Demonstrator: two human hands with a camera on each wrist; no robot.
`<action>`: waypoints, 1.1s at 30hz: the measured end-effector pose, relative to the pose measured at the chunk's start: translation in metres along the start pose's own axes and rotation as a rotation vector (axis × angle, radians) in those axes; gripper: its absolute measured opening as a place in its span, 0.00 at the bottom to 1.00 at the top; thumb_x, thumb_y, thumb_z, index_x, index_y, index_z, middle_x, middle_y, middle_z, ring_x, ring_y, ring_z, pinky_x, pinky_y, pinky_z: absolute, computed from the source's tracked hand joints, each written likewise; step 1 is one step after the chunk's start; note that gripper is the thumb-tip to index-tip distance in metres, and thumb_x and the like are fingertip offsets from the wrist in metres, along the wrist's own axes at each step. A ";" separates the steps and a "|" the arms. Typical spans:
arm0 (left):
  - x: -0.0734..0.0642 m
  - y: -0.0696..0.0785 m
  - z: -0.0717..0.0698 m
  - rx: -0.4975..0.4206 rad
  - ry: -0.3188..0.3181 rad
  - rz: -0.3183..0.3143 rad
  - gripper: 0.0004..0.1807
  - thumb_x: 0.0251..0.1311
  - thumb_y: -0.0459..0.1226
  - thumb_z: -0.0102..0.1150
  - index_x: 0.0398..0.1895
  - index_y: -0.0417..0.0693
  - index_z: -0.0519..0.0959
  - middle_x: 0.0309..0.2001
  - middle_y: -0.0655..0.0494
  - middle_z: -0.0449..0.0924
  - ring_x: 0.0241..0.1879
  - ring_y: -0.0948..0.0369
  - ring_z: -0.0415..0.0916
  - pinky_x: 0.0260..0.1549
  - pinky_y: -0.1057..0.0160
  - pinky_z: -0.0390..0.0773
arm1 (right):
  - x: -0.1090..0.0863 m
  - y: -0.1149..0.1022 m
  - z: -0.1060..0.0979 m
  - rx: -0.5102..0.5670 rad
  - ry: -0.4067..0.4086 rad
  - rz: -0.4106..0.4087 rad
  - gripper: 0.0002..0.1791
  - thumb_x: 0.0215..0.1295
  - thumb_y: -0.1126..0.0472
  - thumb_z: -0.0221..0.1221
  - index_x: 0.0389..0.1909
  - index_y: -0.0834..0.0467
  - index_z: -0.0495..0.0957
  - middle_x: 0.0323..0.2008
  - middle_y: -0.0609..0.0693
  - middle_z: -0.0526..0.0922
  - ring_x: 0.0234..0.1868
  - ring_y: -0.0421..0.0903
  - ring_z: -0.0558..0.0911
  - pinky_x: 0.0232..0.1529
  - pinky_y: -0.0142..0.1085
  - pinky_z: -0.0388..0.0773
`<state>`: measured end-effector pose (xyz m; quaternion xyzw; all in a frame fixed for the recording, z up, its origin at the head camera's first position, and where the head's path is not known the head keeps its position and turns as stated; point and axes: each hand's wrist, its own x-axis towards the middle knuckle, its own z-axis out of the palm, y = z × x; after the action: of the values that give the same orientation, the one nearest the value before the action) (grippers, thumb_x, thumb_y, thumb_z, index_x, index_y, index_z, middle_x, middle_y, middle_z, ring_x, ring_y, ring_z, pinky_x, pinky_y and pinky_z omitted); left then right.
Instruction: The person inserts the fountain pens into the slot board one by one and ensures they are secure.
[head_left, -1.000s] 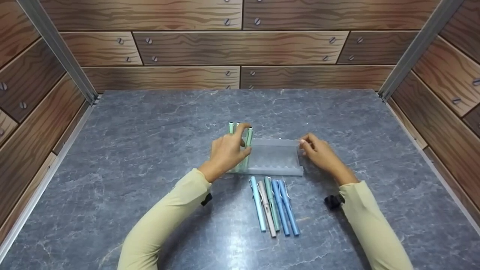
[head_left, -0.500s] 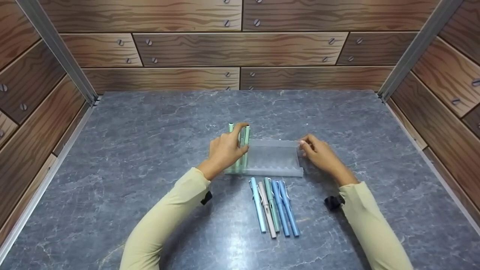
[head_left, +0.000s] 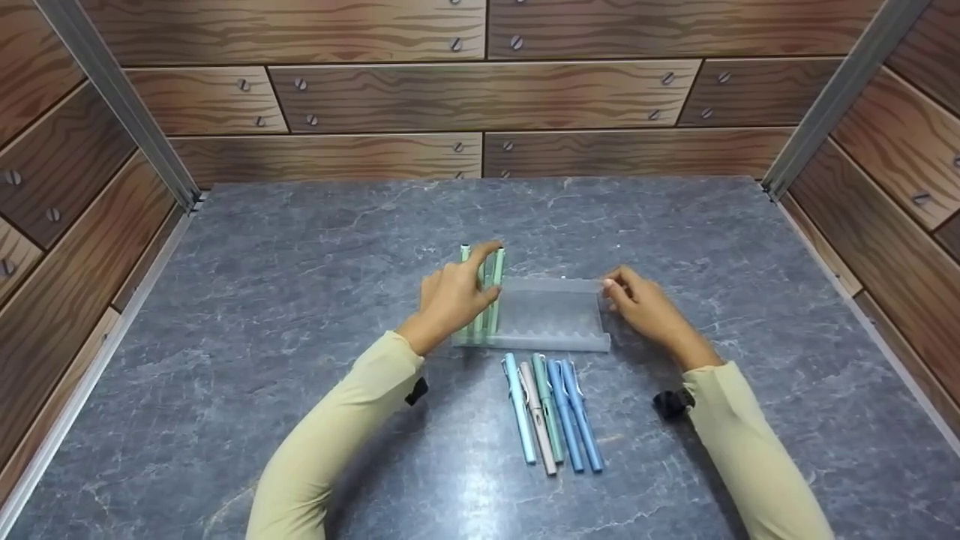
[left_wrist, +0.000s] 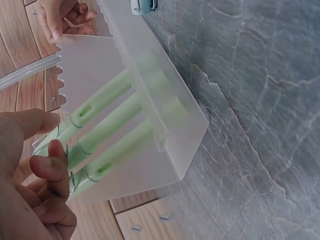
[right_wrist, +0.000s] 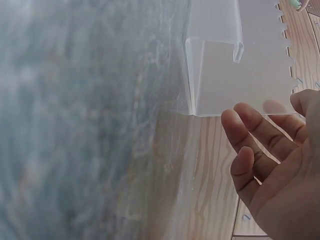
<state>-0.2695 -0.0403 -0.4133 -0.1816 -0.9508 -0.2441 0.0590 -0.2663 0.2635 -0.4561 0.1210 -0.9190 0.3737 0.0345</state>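
Observation:
A frosted clear pen stand [head_left: 551, 307] with notched edges holds three light green pens at its left end. My left hand [head_left: 454, 296] pinches the upper end of the rightmost light green pen [left_wrist: 102, 99] between thumb and index finger. That pen's lower end sits behind the stand's front lip, parallel to the other green pens [left_wrist: 117, 122]. At the stand's right end, my right hand [head_left: 636, 300] pinches its upper corner between thumb and index finger. In the right wrist view the other fingers [right_wrist: 265, 135] hang loosely beside the stand's side edge.
In front of the stand lie a light blue pen [head_left: 520, 409], a grey pen [head_left: 541, 431], a teal pen [head_left: 548, 409] and two blue pens [head_left: 583, 416], side by side. Wood-patterned walls [head_left: 375, 97] enclose the grey marbled table [head_left: 337, 225] at the back and sides.
The pinched green pen has swung from a slight tilt to lie in line with the other two, its top moving a little left. My right hand has stayed at the stand's corner.

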 end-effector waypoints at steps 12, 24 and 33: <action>-0.008 0.003 -0.003 -0.016 0.004 0.011 0.39 0.58 0.53 0.63 0.71 0.61 0.60 0.12 0.64 0.64 0.11 0.66 0.53 0.09 0.68 0.51 | -0.001 0.001 0.000 0.001 0.001 0.005 0.15 0.75 0.58 0.46 0.46 0.66 0.73 0.37 0.63 0.81 0.34 0.51 0.79 0.35 0.34 0.72; -0.024 0.009 -0.006 -0.043 -0.056 0.030 0.44 0.51 0.62 0.64 0.69 0.59 0.61 0.18 0.62 0.73 0.15 0.66 0.63 0.11 0.68 0.59 | 0.000 0.002 -0.002 -0.016 0.005 -0.010 0.16 0.76 0.57 0.46 0.47 0.66 0.73 0.39 0.62 0.83 0.35 0.55 0.81 0.34 0.33 0.72; -0.040 0.010 -0.002 -0.108 -0.156 0.070 0.43 0.48 0.59 0.67 0.67 0.57 0.64 0.22 0.63 0.76 0.18 0.66 0.69 0.13 0.68 0.64 | 0.000 0.000 -0.002 -0.025 0.001 0.004 0.15 0.76 0.57 0.46 0.47 0.65 0.73 0.39 0.62 0.83 0.34 0.49 0.80 0.35 0.33 0.73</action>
<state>-0.2286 -0.0455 -0.4146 -0.2360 -0.9310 -0.2779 -0.0165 -0.2659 0.2650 -0.4548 0.1186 -0.9238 0.3624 0.0356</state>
